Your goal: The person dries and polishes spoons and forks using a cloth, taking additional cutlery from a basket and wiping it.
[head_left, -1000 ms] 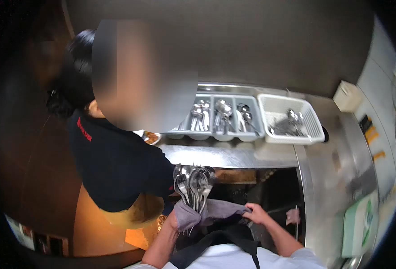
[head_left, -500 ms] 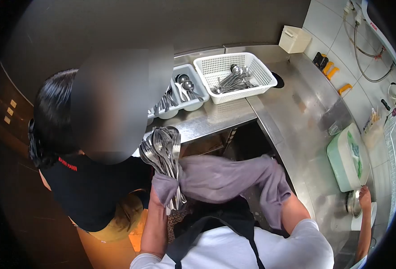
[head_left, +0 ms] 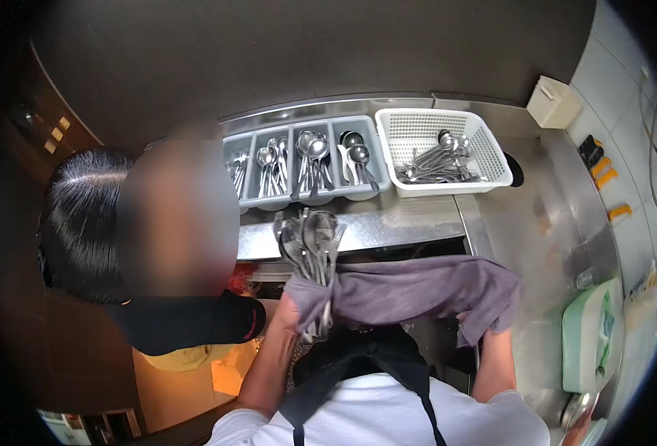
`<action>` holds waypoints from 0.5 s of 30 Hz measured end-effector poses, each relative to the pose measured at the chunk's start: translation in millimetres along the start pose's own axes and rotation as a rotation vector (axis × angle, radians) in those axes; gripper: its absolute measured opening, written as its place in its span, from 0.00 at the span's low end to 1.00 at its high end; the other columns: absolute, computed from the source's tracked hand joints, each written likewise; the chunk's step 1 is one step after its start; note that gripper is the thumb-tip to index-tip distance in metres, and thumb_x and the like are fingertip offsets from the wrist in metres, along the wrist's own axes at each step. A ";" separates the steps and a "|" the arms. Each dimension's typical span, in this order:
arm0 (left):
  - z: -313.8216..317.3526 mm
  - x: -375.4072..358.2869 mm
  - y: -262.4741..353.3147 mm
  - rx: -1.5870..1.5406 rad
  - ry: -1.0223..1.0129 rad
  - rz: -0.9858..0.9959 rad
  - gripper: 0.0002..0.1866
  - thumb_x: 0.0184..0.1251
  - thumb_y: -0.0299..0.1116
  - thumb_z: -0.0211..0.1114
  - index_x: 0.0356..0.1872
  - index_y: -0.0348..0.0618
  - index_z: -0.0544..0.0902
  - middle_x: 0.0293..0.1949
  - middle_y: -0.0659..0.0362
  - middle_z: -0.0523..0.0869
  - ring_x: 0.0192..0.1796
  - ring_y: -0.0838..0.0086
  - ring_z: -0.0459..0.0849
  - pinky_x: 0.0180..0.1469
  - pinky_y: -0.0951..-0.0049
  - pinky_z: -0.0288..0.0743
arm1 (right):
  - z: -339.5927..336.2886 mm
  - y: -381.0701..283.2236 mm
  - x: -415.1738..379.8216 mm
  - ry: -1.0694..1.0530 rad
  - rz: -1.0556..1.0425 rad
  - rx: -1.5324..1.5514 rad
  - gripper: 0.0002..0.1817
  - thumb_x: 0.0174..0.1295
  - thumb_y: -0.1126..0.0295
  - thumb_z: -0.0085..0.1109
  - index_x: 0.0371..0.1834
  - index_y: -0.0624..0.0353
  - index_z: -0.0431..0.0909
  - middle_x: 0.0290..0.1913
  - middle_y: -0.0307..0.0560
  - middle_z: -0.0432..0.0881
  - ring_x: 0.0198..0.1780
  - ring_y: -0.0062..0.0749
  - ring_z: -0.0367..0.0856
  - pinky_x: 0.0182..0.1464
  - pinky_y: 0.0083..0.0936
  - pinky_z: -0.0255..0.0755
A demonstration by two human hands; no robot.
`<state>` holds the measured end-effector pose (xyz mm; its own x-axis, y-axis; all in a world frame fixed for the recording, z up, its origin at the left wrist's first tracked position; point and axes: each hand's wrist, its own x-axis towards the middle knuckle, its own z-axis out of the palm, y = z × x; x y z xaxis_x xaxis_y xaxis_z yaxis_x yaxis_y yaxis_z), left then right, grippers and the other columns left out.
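A bundle of spoons and forks (head_left: 312, 241) stands heads up in my left hand (head_left: 291, 310), which is closed round the handles with one end of a purple-grey cloth (head_left: 418, 288) wrapped between. The cloth stretches across to my right hand (head_left: 496, 333), mostly covered by its other end; the fingers there are hidden. Beyond the bundle, a grey divided tray (head_left: 287, 160) holds cutlery sorted in compartments. To its right, a white perforated basket (head_left: 447, 119) contains a loose pile of spoons and forks (head_left: 440, 160).
Another person (head_left: 187, 327) in a black top stands close on my left. A green and white tub (head_left: 585, 338) rests on the steel counter (head_left: 529, 245) at right. A cream box (head_left: 555, 102) and orange-handled tools (head_left: 605, 175) are at the back right. Part of another person's arm shows lower right.
The view has swung left, showing more of the divided tray. The neighbouring person's head sits lower. My right hand has come up with the cloth, now stretched straighter.
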<state>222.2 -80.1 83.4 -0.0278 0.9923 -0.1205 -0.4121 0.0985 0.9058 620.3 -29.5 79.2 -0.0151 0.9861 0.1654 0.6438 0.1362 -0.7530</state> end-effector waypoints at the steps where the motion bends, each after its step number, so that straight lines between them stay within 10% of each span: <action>1: 0.9 3.3 -8.9 0.080 -0.014 -0.003 0.13 0.54 0.17 0.62 0.42 0.37 0.79 0.34 0.59 0.82 0.32 0.77 0.80 0.33 0.77 0.76 | 12.3 -23.2 14.6 -0.036 -0.103 -0.116 0.21 0.57 0.64 0.61 0.54 0.54 0.79 0.50 0.50 0.82 0.50 0.41 0.80 0.56 0.32 0.72; 4: 25.3 14.6 -21.1 0.064 -0.008 -0.055 0.13 0.51 0.15 0.61 0.40 0.38 0.79 0.30 0.60 0.82 0.28 0.79 0.79 0.29 0.78 0.74 | 72.3 -66.4 40.4 -0.038 -0.619 -0.538 0.20 0.57 0.65 0.60 0.53 0.55 0.79 0.41 0.44 0.83 0.40 0.41 0.81 0.42 0.32 0.75; 6: 22.8 17.9 -39.7 -0.044 -0.035 -0.090 0.14 0.50 0.15 0.62 0.39 0.38 0.79 0.30 0.60 0.82 0.28 0.78 0.80 0.28 0.78 0.75 | 97.8 -106.5 60.0 -0.615 -0.524 -0.379 0.11 0.52 0.68 0.57 0.39 0.54 0.81 0.35 0.47 0.82 0.39 0.43 0.82 0.40 0.36 0.74; 9: 23.9 15.9 -41.8 -0.031 0.018 -0.123 0.16 0.48 0.15 0.63 0.41 0.38 0.80 0.31 0.58 0.83 0.29 0.77 0.81 0.32 0.76 0.77 | 145.2 -135.8 85.3 -0.399 -1.010 -0.128 0.07 0.45 0.70 0.57 0.28 0.57 0.79 0.32 0.49 0.80 0.39 0.43 0.82 0.40 0.35 0.76; 14: 26.9 19.7 -43.9 -0.009 0.093 -0.117 0.12 0.48 0.20 0.68 0.36 0.38 0.81 0.30 0.58 0.84 0.29 0.76 0.82 0.30 0.77 0.77 | 176.3 -127.6 93.4 -0.460 -0.224 0.727 0.05 0.56 0.69 0.61 0.33 0.58 0.80 0.33 0.46 0.82 0.35 0.34 0.82 0.40 0.27 0.75; 15: 35.9 20.8 -30.8 0.017 0.087 -0.115 0.09 0.49 0.22 0.69 0.34 0.38 0.82 0.29 0.58 0.85 0.28 0.77 0.82 0.28 0.78 0.77 | 170.9 -134.1 98.5 -0.388 -0.327 0.557 0.06 0.57 0.68 0.61 0.35 0.57 0.80 0.32 0.44 0.81 0.34 0.33 0.81 0.40 0.27 0.73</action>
<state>267.0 -59.8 67.5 -0.0601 0.9642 -0.2583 -0.4019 0.2135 0.8905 401.7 65.6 87.6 -0.4740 0.8359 0.2769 0.0797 0.3539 -0.9319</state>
